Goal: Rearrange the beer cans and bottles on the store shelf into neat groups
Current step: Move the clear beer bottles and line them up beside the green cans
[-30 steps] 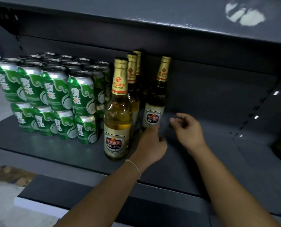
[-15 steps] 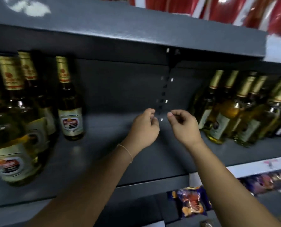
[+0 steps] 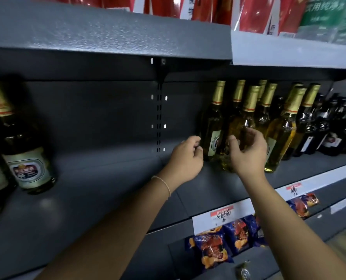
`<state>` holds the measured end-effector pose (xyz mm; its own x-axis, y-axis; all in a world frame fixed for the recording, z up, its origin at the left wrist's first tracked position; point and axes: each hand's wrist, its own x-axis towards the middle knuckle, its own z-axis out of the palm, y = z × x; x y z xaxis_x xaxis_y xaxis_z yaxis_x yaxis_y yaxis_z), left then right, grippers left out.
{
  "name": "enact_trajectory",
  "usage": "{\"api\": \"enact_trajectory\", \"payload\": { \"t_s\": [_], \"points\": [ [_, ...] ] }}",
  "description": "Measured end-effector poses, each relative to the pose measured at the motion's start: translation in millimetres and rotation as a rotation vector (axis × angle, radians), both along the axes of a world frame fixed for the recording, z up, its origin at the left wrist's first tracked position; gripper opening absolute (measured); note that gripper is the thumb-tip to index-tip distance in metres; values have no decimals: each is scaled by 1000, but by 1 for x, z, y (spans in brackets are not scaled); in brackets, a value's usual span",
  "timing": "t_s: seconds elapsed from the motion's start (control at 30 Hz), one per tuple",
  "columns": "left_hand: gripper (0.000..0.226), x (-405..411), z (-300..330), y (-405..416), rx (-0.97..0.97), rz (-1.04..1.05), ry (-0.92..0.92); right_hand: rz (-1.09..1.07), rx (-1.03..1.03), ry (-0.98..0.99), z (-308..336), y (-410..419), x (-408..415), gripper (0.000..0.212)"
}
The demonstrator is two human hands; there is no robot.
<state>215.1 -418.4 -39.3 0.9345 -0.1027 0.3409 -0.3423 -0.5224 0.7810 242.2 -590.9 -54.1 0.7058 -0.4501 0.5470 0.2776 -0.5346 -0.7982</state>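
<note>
Several gold-foiled beer bottles (image 3: 283, 130) with pale beer stand bunched on the right of the dark grey shelf (image 3: 107, 188). My right hand (image 3: 247, 152) is cupped, thumb and fingers apart, in front of the nearest bottle (image 3: 241, 126); I cannot tell whether it touches. My left hand (image 3: 185, 159) hovers with curled fingers beside the leftmost bottle of the bunch (image 3: 212, 126) and holds nothing. More beer bottles (image 3: 26, 170) of the same kind stand at the far left. No cans are in view.
Dark bottles (image 3: 329, 136) fill the shelf's far right. A slotted upright (image 3: 158, 118) runs down the back panel. Snack packets (image 3: 210, 249) lie on the shelf below, under white price strips (image 3: 222, 216). Red packages (image 3: 248, 13) sit on the shelf above.
The view swung right, from the green cans and left bottles to the right-hand bunch. Both hands moved right across the shelf to it, and my right hand spread its fingers.
</note>
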Motion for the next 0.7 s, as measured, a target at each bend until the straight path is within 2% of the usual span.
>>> {"api": "enact_trajectory", "payload": {
  "t_s": [0.13, 0.43, 0.53, 0.7],
  "points": [
    [41, 8, -3, -11, -2, -33, 23, -105, 15, 63, -5, -15, 13, 74],
    [45, 17, -13, -10, 28, -49, 99, -100, 14, 247, -19, -17, 44, 106],
    [49, 14, -17, -3, 31, -78, 135, -120, -4, 255, -24, -19, 50, 107],
    [50, 9, -22, 6, 27, -81, 157, -84, -9, 198, -28, -22, 49, 95]
  ]
}}
